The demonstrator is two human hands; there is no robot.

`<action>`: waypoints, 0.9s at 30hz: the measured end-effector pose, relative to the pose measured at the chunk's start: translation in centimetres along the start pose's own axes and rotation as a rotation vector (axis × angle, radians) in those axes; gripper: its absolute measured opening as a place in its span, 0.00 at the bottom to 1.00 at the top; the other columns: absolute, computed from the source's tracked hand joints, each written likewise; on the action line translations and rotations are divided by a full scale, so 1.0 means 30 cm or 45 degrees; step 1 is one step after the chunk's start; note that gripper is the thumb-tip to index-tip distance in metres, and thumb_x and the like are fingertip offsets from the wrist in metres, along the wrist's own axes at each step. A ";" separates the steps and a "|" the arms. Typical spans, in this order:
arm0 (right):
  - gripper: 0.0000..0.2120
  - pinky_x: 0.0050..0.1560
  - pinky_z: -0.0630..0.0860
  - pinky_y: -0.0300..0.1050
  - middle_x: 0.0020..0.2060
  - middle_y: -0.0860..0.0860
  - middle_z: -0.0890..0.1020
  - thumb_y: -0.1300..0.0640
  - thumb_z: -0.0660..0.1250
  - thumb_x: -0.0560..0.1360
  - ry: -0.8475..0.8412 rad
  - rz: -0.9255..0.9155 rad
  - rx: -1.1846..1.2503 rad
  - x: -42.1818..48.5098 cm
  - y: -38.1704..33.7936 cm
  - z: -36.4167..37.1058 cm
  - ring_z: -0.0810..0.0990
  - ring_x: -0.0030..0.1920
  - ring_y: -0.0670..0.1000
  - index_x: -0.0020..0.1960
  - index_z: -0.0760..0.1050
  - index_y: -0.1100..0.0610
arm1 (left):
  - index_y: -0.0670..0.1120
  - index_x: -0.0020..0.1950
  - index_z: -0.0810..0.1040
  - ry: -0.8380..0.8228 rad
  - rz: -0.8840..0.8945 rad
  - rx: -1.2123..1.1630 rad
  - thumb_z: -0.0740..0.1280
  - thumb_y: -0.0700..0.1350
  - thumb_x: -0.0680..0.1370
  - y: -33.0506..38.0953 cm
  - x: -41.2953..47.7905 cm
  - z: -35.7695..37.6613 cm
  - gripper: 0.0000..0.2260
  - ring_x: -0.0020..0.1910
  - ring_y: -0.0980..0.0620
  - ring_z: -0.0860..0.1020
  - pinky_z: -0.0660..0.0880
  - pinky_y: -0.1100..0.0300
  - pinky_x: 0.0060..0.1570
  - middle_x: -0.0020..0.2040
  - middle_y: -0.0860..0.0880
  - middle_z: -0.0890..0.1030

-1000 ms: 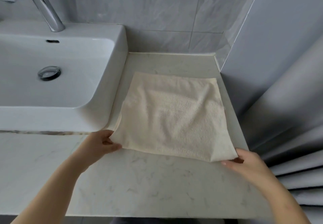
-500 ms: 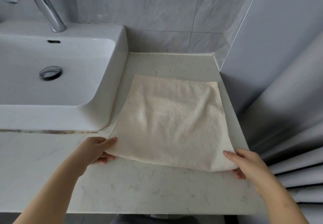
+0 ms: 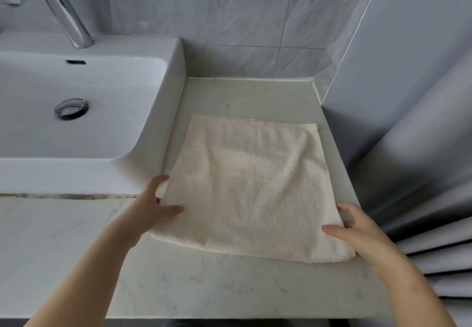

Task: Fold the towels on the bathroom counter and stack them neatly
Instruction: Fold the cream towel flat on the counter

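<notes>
Marble counter [image 3: 229, 288], with a white sink [image 3: 173, 76] on its left. Cream towel [image 3: 255, 186] lies flat on the counter, just right of the sink; its rounded near edge suggests it's folded once. Left hand [image 3: 150, 209] at the near-left corner: fingers spread and loose, thumb resting on top, no grip. Right hand [image 3: 357, 232] at the near-right edge: thumb on top, fingers curled beside the edge, pinch unclear. Towel is likely light, soft and floppy; best pinched at both near corners.

Right of the sink [image 3: 153, 45], the towel [image 3: 255, 186] is showing matt, nubby terry cloth. The sink is gleaming as glossy ceramic; the faucet [image 3: 69, 20] behind it is shining as polished metal; the counter [image 3: 204, 288] beneath is looking like smooth veined stone.
</notes>
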State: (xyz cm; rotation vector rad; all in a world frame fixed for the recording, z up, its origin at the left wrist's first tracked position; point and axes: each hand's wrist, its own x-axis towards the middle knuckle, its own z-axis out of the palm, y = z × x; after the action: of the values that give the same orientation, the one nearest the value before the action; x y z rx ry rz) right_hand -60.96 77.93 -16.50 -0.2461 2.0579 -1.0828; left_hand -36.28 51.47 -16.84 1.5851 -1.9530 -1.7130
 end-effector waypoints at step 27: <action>0.10 0.36 0.72 0.43 0.34 0.50 0.79 0.65 0.68 0.73 -0.242 -0.099 0.136 0.059 0.017 -0.011 0.76 0.38 0.50 0.36 0.81 0.56 | 0.46 0.46 0.80 -0.142 0.062 0.311 0.68 0.42 0.76 0.061 0.001 0.019 0.02 0.34 0.52 0.72 0.70 0.65 0.28 0.39 0.49 0.76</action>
State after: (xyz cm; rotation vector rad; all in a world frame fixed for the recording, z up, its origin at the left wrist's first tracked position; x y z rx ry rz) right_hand -62.31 77.57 -17.75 -0.3637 1.8295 -1.1662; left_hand -37.77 51.51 -15.65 1.5265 -2.3123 -1.6306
